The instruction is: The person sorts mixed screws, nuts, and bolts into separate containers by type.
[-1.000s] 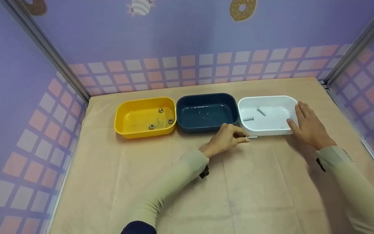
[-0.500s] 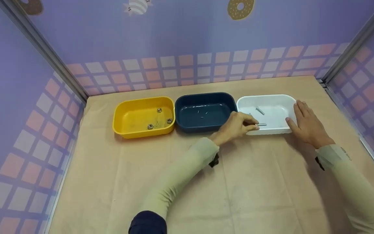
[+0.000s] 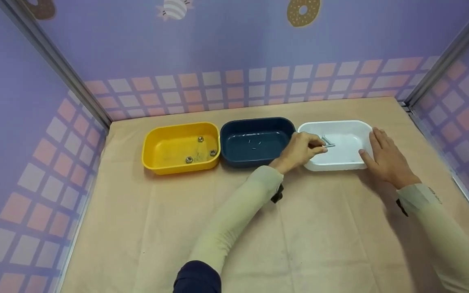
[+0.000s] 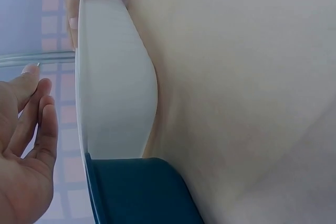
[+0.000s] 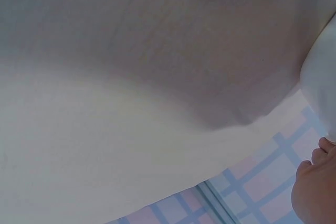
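Observation:
Over the white box [image 3: 350,152], my left hand [image 3: 299,150] pinches a slim silver bolt [image 3: 329,145] between thumb and fingers, its shaft pointing right. Its head end is hidden by the fingers. Inside the white box lies another silver bolt [image 3: 325,138], which the held one overlaps in the head view. In the left wrist view the left hand [image 4: 26,145] is beside the box's rim, only a tiny glint of metal showing at its fingertips. My right hand [image 3: 389,158] rests with straight fingers against the right end of the white box, thumb at its front corner.
A dark blue box [image 3: 234,158] with several tiny metal pins adjoins the white box on the left. Beyond it stands a yellow box [image 3: 165,167] holding metal nuts [image 3: 189,160]. All three sit on a beige cloth [image 3: 202,211], with patterned walls [image 3: 234,40] around.
My left hand has carried the bolt from in front of the white box up and right, over its rim to above the inside. The right hand has stayed at the box's end.

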Demonstrator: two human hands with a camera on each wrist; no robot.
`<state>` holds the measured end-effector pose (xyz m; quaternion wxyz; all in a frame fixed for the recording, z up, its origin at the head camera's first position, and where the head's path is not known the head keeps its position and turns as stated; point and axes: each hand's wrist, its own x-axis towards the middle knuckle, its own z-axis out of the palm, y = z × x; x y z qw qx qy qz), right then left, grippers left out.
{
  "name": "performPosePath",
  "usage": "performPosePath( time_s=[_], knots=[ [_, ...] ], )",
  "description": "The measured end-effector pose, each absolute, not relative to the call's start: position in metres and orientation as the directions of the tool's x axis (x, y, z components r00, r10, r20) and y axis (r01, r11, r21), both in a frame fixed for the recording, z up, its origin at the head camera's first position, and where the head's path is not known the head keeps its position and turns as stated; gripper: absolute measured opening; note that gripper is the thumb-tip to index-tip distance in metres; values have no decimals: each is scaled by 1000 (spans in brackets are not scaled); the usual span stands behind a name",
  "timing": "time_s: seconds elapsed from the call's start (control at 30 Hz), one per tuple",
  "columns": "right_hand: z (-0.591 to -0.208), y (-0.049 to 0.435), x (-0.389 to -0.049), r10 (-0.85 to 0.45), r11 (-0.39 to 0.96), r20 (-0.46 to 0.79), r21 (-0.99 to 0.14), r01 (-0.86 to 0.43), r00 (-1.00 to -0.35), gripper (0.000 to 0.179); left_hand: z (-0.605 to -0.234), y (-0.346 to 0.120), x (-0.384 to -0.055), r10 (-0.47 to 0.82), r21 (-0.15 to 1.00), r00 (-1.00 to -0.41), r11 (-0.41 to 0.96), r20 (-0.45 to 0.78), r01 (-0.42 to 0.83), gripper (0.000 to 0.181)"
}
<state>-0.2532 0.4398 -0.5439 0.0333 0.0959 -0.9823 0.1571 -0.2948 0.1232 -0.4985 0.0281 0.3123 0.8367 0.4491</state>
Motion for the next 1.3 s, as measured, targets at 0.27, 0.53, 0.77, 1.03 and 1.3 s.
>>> performPosePath(
  time_s=[0.27, 0.53, 0.77, 1.03, 1.3],
  knots=[
    [-546, 440, -252, -173, 931, 98, -308, -195, -980, 85, -499, 138, -299, 531, 784, -816, 396, 229, 478, 19],
    [-547, 442, -249, -176, 929, 112, -310, -203, -978, 84, -500, 158, -299, 514, 782, -826, 406, 232, 473, 20],
    [-544, 442, -251, -165, 931, 104, -311, -190, -981, 84, -497, 167, -305, 449, 752, -864, 483, 226, 448, 18],
    [-545, 440, -254, -159, 933, 101, -311, -183, -982, 85, -498, 163, -306, 442, 739, -861, 488, 250, 465, 18],
    [-547, 441, -254, -173, 926, 106, -322, -199, -979, 84, -504, 160, -307, 420, 713, -863, 511, 281, 481, 32]
  ],
)
